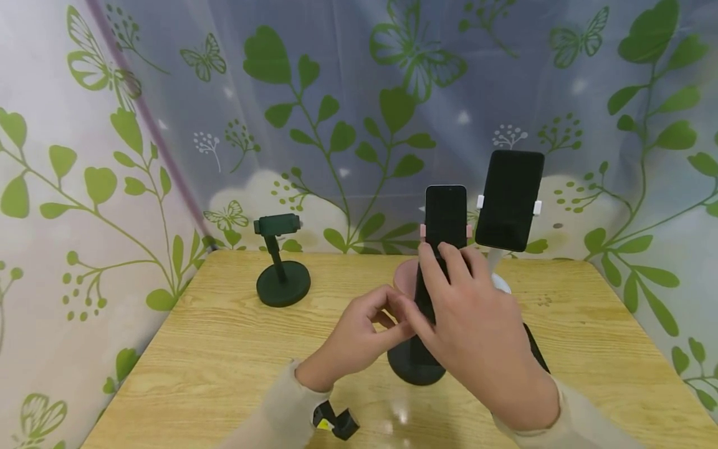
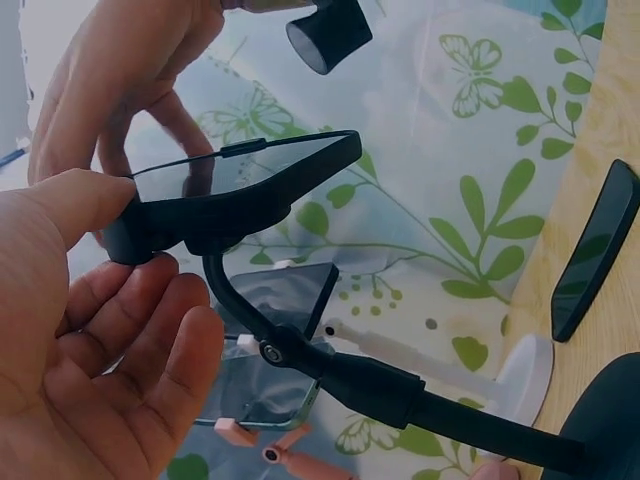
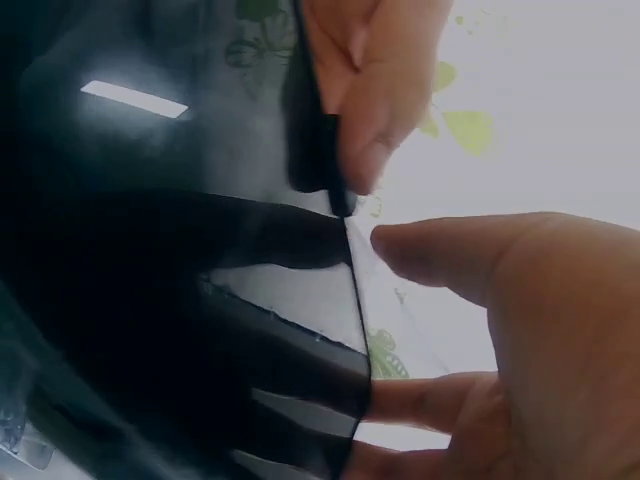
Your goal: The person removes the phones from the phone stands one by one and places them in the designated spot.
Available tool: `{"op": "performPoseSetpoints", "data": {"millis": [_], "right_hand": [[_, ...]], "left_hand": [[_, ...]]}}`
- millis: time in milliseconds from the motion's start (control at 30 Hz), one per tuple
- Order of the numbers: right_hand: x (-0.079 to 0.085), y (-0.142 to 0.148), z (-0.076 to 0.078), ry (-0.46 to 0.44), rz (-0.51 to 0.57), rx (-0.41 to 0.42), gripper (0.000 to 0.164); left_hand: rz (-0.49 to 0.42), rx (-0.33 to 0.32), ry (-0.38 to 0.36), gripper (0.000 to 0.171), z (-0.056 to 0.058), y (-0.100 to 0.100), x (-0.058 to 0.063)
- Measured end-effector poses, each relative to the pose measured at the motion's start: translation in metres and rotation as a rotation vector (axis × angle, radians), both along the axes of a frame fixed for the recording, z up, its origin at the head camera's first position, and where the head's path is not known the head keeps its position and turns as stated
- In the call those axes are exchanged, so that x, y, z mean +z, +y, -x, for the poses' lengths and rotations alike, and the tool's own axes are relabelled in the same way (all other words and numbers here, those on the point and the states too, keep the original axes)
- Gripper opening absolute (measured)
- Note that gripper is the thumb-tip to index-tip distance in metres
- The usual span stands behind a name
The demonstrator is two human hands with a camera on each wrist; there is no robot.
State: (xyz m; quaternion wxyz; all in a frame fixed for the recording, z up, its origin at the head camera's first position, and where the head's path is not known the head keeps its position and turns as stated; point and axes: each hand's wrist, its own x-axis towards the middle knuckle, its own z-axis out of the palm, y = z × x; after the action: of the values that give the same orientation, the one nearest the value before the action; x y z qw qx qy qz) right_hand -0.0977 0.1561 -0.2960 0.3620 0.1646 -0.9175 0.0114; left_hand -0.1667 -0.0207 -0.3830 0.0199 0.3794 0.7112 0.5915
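A black phone stand (image 2: 375, 390) carries a dark phone (image 2: 290, 165) in its clamp (image 2: 240, 205). My left hand (image 1: 361, 330) pinches one end of that clamp, thumb above and fingertips below in the left wrist view. Over the phone reaches my right hand (image 1: 482, 330). In the right wrist view its fingers (image 3: 430, 400) meet the phone's edge, their tips partly hidden, while the thumb (image 3: 440, 250) stands slightly apart from it. The stand's round base (image 1: 417, 368) sits on the table beneath the hands.
Behind the hands, a pink stand holds a phone (image 1: 445, 215) and a white stand holds a larger phone (image 1: 510, 199). A dark green stand (image 1: 283, 284) is at the back left. Another dark phone (image 1: 536, 349) lies on the wooden table (image 1: 224, 374). A patterned curtain (image 1: 314, 156) hangs behind.
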Motion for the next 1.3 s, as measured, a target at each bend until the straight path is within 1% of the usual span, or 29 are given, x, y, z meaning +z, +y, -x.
{"op": "performPoseSetpoints", "data": {"millis": [100,200,367,500,600,767,833,1033,1100,1300], "right_hand": [[-0.002,0.002,0.005,0.063,-0.045,0.031,0.059],[-0.005,0.004,0.011,0.111,-0.076,0.057,0.053],[-0.006,0.007,0.017,0.169,-0.123,0.088,0.055],[-0.007,0.008,0.021,0.204,-0.145,0.103,0.051],[-0.007,0.009,0.023,0.212,-0.153,0.113,0.047],[-0.007,0.009,0.026,0.208,-0.169,0.138,0.045],[-0.006,0.009,0.025,0.201,-0.175,0.144,0.045],[-0.005,0.011,0.024,0.181,-0.162,0.178,0.036],[-0.005,0.012,0.024,0.173,-0.153,0.182,0.035],[-0.004,0.011,0.023,0.149,-0.163,0.146,0.039]], "left_hand": [[-0.002,-0.002,0.003,0.01,0.0,0.001,0.0],[-0.003,0.001,0.007,0.01,-0.001,0.001,0.0],[0.003,0.023,0.01,0.009,-0.002,0.001,0.0],[0.014,0.033,0.017,0.008,-0.003,0.0,0.0],[0.04,0.036,0.053,0.01,-0.002,0.0,0.002],[0.115,0.053,0.205,0.011,0.001,0.0,0.005],[0.139,0.054,0.248,0.012,0.002,-0.001,0.007],[0.186,0.012,0.287,0.011,0.003,-0.001,0.009],[0.193,0.014,0.292,0.011,0.003,0.0,0.009],[0.193,0.024,0.237,0.011,0.001,-0.001,0.011]]}}
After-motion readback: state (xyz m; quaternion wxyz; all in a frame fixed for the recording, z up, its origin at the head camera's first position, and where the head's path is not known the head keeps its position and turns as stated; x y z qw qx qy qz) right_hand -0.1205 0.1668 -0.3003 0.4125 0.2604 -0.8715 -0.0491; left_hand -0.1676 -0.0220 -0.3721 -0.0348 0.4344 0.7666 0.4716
